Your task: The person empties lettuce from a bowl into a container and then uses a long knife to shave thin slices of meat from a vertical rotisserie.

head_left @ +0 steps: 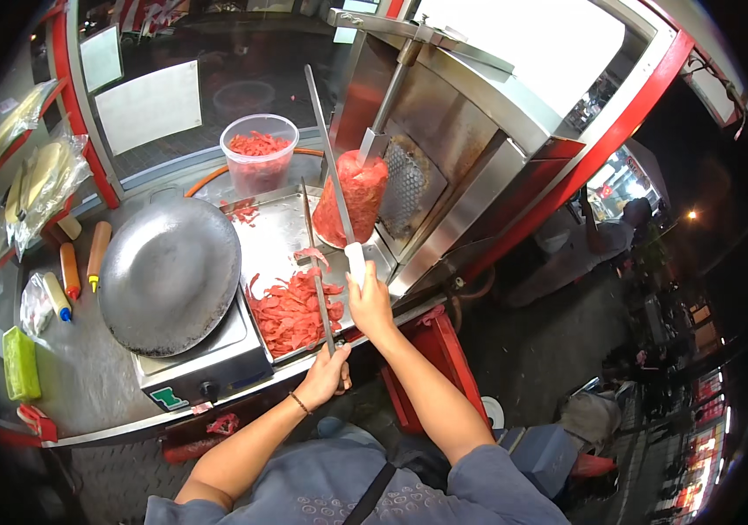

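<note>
My right hand (370,302) grips the white handle of a long slicing knife (332,157). The knife's blade rises across the left side of a red meat stack (364,197), which stands upright on a vertical spit (395,85). In my left hand (326,377) is a long narrow metal tool (322,302), its exact kind unclear, pointing away from me. A strip of meat hangs about its middle. Beneath it, a heap of sliced red meat (285,315) fills the near part of a metal tray (269,246).
Left of the tray, a dark round griddle pan (170,275) sits on a burner unit (203,377). Behind is a plastic tub (259,167) of meat strips. Sauce bottles (70,270), a green sponge (20,364) and bagged flatbreads (45,187) are at left. The grill (413,184) backs the spit.
</note>
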`<action>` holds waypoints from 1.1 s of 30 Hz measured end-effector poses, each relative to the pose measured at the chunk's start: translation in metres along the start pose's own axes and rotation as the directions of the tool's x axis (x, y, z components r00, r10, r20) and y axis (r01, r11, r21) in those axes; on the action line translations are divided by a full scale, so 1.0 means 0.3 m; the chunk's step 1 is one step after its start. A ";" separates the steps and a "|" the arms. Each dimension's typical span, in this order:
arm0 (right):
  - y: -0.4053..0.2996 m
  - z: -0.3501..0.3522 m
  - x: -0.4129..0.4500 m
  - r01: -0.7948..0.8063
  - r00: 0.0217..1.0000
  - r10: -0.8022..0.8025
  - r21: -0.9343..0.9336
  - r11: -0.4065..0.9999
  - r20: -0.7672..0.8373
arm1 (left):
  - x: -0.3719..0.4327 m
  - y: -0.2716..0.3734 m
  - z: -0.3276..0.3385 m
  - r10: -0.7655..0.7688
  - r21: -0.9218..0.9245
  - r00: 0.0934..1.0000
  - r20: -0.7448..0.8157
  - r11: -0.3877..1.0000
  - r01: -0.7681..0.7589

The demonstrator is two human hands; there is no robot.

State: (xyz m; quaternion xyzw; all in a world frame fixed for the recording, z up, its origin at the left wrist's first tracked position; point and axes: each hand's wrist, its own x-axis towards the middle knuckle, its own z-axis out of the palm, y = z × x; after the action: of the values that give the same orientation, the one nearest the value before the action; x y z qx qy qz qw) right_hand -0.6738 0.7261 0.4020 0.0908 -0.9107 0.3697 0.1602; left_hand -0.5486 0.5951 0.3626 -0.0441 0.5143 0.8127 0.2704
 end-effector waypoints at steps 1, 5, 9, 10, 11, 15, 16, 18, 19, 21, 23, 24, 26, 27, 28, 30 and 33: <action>0.020 0.020 -0.030 0.007 1.000 -0.007 0.006 1.000 0.007 | -0.003 0.006 -0.008 0.004 -0.002 1.000 -0.011 1.000 -0.004; 0.149 -0.001 -0.315 0.006 1.000 -0.010 0.144 0.989 0.025 | 0.024 0.029 -0.029 0.038 0.073 0.998 -0.047 0.997 -0.035; 0.130 -0.010 -0.188 0.000 0.997 -0.002 0.033 0.999 0.080 | 0.046 0.039 -0.014 0.012 0.129 0.995 -0.103 0.992 0.002; 0.085 -0.007 -0.120 -0.068 0.990 0.069 -0.013 0.998 0.125 | 0.054 0.042 -0.013 0.023 0.113 0.996 -0.092 0.993 -0.013; 0.093 -0.008 -0.121 -0.071 0.990 0.072 -0.008 0.997 0.121 | 0.063 0.044 -0.010 0.034 0.097 0.996 -0.079 0.995 -0.026; 0.148 -0.047 -0.322 -0.067 0.987 0.052 0.100 0.993 0.152 | 0.081 0.092 -0.048 0.026 0.072 0.995 -0.095 0.997 -0.019; 0.162 -0.078 -0.375 -0.078 0.982 0.061 0.093 0.993 0.177 | 0.096 0.093 -0.055 0.036 0.085 0.996 -0.079 0.996 -0.029; 0.175 -0.113 -0.390 -0.105 0.973 0.088 0.069 0.992 0.214 | 0.111 0.094 -0.038 0.042 0.108 0.996 -0.076 0.994 -0.034; 0.164 -0.113 -0.328 -0.108 0.972 0.093 0.061 0.992 0.216 | 0.109 0.106 -0.025 0.024 0.080 0.994 -0.110 0.997 -0.015; 0.136 -0.078 -0.191 -0.116 0.960 0.108 0.016 0.993 0.259 | 0.112 0.124 -0.016 0.010 0.075 0.993 -0.117 0.997 -0.001; 0.092 -0.083 -0.151 -0.125 0.955 0.121 -0.002 0.992 0.270 | 0.125 0.140 -0.023 -0.002 0.065 0.992 -0.130 0.998 0.010; 0.098 -0.099 -0.192 -0.126 0.956 0.121 0.004 0.992 0.268 | 0.130 0.146 -0.030 -0.011 0.049 0.991 -0.135 0.999 0.018; 0.130 -0.173 -0.310 -0.138 0.948 0.132 0.001 0.990 0.289 | 0.167 0.131 -0.078 0.017 0.014 0.994 -0.106 1.000 -0.016; 0.145 -0.205 -0.326 -0.132 0.949 0.127 -0.004 0.991 0.290 | 0.187 0.122 -0.085 0.040 -0.026 0.997 -0.071 0.999 -0.042; 0.157 -0.244 -0.359 -0.147 0.936 0.160 -0.067 0.987 0.313 | 0.161 0.144 -0.048 0.008 -0.084 0.995 -0.100 0.996 -0.016; 0.119 -0.275 -0.337 -0.145 0.931 0.160 -0.070 0.987 0.330 | 0.173 0.160 -0.049 0.015 -0.068 0.996 -0.083 0.997 -0.020; 0.079 -0.300 -0.234 -0.194 0.888 0.275 -0.244 0.950 0.368 | 0.195 0.189 -0.036 -0.015 -0.100 0.997 -0.077 0.995 0.007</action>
State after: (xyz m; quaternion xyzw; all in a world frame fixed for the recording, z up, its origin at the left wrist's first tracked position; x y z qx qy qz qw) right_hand -0.5949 0.8094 0.4225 0.0361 -0.9609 0.2666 -0.0659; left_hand -0.6282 0.5905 0.3832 -0.0919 0.4831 0.8334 0.2521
